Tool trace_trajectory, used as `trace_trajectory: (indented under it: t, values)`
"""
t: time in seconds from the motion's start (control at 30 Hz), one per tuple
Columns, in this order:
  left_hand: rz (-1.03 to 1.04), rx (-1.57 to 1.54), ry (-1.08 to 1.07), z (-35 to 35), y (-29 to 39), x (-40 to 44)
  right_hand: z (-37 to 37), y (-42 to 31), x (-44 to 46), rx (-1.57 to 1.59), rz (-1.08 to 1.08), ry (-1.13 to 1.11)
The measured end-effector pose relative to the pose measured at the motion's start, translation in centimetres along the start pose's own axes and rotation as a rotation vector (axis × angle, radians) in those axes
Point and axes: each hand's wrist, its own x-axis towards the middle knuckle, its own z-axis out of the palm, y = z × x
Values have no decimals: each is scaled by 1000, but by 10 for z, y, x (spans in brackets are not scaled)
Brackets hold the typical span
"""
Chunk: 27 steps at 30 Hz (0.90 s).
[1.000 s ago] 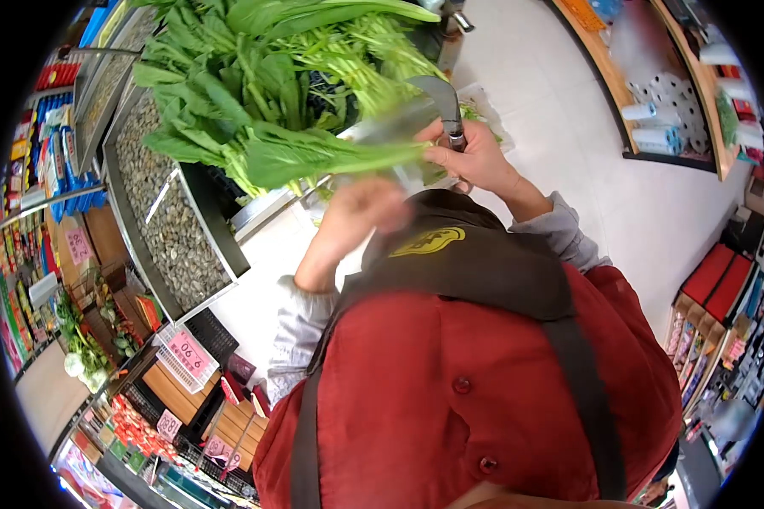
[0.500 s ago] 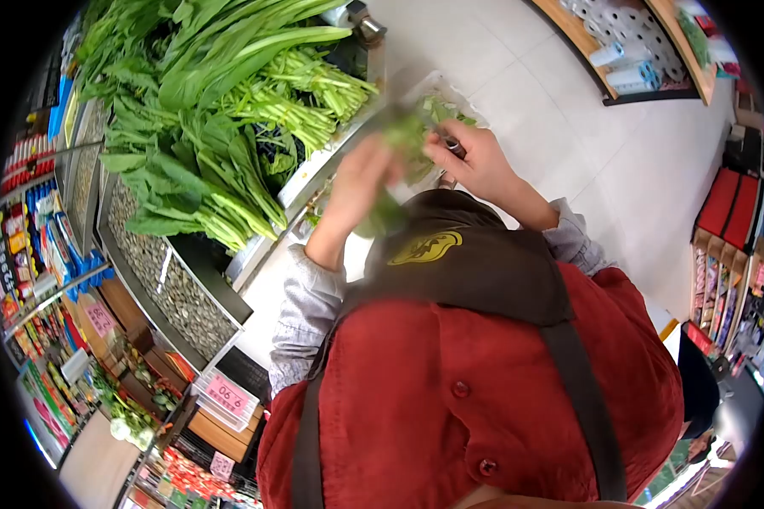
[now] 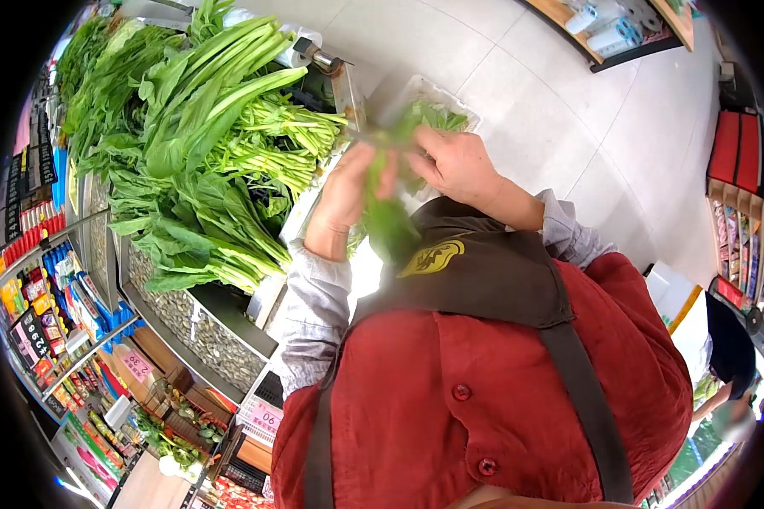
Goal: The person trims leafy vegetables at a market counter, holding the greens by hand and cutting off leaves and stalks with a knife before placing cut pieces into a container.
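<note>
My left hand (image 3: 344,193) is closed around a blurred bunch of leafy greens (image 3: 389,222), whose leaves hang toward my apron (image 3: 492,259). My right hand (image 3: 463,165) is closed on a knife; its grey blade (image 3: 373,138), smeared by motion, lies across the stem end of the bunch near my left fingers. The handle is hidden in my right hand. Below both hands, a clear plastic bin (image 3: 419,83) on the floor holds loose green leaves (image 3: 437,114). To the left, several bunches of leafy greens (image 3: 204,144) are piled on the display stand.
A metal-edged display (image 3: 348,93) borders my left side, with a pebble-filled strip (image 3: 191,327) nearer me. Packaged goods (image 3: 55,297) fill shelves at far left. A wooden shelf (image 3: 603,51) with rolls stands at upper right. Another person (image 3: 728,348) is at the right edge.
My view has shifted, so the display sits lower and the other person shows more. My right hand has moved left toward my left hand, bringing the knife across the greens' stems.
</note>
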Motion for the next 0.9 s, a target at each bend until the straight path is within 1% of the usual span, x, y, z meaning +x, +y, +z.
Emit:
trace_trajectory:
  t: [0.13, 0.2, 0.23, 0.27, 0.33, 0.37, 0.4, 0.43, 0.47, 0.53, 0.57, 0.63, 0.67, 0.73, 0.77, 0.8, 0.83, 0.87, 0.9]
  values:
    - [-19, -10, -9, -5, -3, 3, 5, 6, 2, -34, -1, -7]
    - [-63, -43, -55, -9, -4, 5, 10, 11, 1, -25, 8, -4]
    - [-64, -43, -55, -10, -4, 5, 13, 15, 1, -16, 16, -1]
    - [-53, -47, -97, -11, -2, 6, 17, 22, -1, -16, 16, -1]
    - [-46, -50, -139, -5, 4, 6, 21, 31, -5, -30, 165, -105]
    - [-74, -24, -83, 1, 6, 6, 23, 34, -7, -28, 166, -106]
    - [-101, 0, -26, 5, 7, 6, 23, 33, -8, 22, 206, -81]
    - [-73, -13, -85, 1, 6, 10, 22, 33, -8, 71, 247, -52]
    - [-72, -11, -90, 2, 7, 11, 18, 34, -7, 68, 248, -47]
    - [-16, 97, -119, 7, 12, 10, 9, 37, -5, 227, 339, 25]
    - [-11, 94, -111, 6, 14, 9, 6, 40, -7, 231, 332, 18]
    - [19, 310, -82, 3, 18, 4, 4, 45, -7, 254, 324, 64]
    - [25, 305, -69, 5, 19, 0, 5, 45, -7, 259, 315, 52]
    - [145, 465, -42, 8, 20, -8, 7, 40, -5, 499, 257, 52]
    - [129, 467, -9, 5, 16, -12, 5, 36, -5, 500, 253, 42]
    - [131, 461, 0, 4, 13, -17, -2, 27, -1, 462, 212, -59]
    - [195, 573, 91, 5, 9, -23, -8, 18, 3, 423, 170, -159]
    - [257, 684, 183, 5, 5, -27, -11, 11, 6, 424, 166, -171]
    - [344, 787, 292, 5, 1, -30, -13, 5, 9, 309, 85, -215]
